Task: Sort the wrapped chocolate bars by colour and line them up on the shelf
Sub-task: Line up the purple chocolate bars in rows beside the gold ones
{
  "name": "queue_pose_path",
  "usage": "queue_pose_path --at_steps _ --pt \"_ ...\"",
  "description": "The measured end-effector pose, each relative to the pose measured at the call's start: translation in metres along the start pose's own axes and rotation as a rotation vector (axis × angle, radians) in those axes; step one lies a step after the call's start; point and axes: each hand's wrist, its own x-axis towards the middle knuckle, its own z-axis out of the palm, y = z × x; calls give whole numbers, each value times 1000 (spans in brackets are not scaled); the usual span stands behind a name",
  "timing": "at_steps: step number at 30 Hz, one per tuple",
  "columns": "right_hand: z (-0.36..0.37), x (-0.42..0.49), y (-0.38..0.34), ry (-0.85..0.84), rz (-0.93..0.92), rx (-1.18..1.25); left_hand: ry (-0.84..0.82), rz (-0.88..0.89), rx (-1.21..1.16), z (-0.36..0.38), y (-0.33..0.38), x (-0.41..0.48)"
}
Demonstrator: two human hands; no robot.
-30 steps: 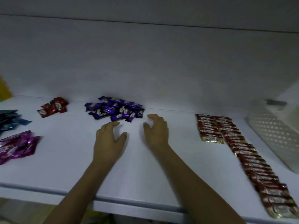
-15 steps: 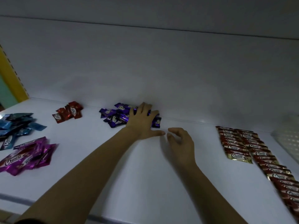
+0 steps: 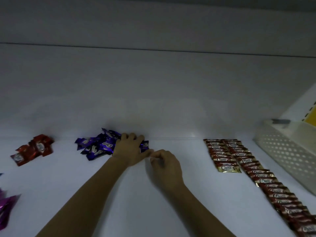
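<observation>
A loose pile of purple wrapped bars [image 3: 95,147] lies at the back of the white shelf [image 3: 119,194]. My left hand [image 3: 130,150] rests palm down on the pile's right end, fingers draped over the bars, none lifted. My right hand [image 3: 165,165] hovers just right of it, fingers loosely curled and nothing seen in them, its fingertips close to my left thumb. Red-brown bars [image 3: 253,173] lie in two overlapping rows on the right, running from the back toward the front edge. A small heap of red bars [image 3: 33,149] sits at the far left.
Pink-magenta bars [image 3: 6,209] show at the lower left edge, partly cut off. A white perforated basket [image 3: 287,151] stands at the right against the shelf's side. The shelf's back wall [image 3: 153,91] rises right behind the purple pile.
My left hand reached forward onto the purple pile and stays there. My right hand moved closer to my left thumb and curled its fingers. The view shifted, hiding the blue bars.
</observation>
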Motion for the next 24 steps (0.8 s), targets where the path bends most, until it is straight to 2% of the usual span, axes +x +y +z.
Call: queue_pose_path --at_steps 2,5,9,14,17,20,24 --pt "-2 -1 -2 -3 4 -12 61 67 -97 1 -3 3" --pt "-4 0 -2 -2 29 -8 237 161 -159 6 -2 7" --pt "-4 -1 1 20 5 -12 228 205 -138 1 -7 8" --pt "0 -1 5 18 19 19 287 272 -267 -7 -23 -1" --pt "3 -1 6 23 6 15 365 212 -378 -16 -35 0" --pt "4 0 5 24 -14 25 431 51 -562 -35 -43 1" --pt "5 1 3 -21 29 78 572 -124 -892 -67 -43 -6"
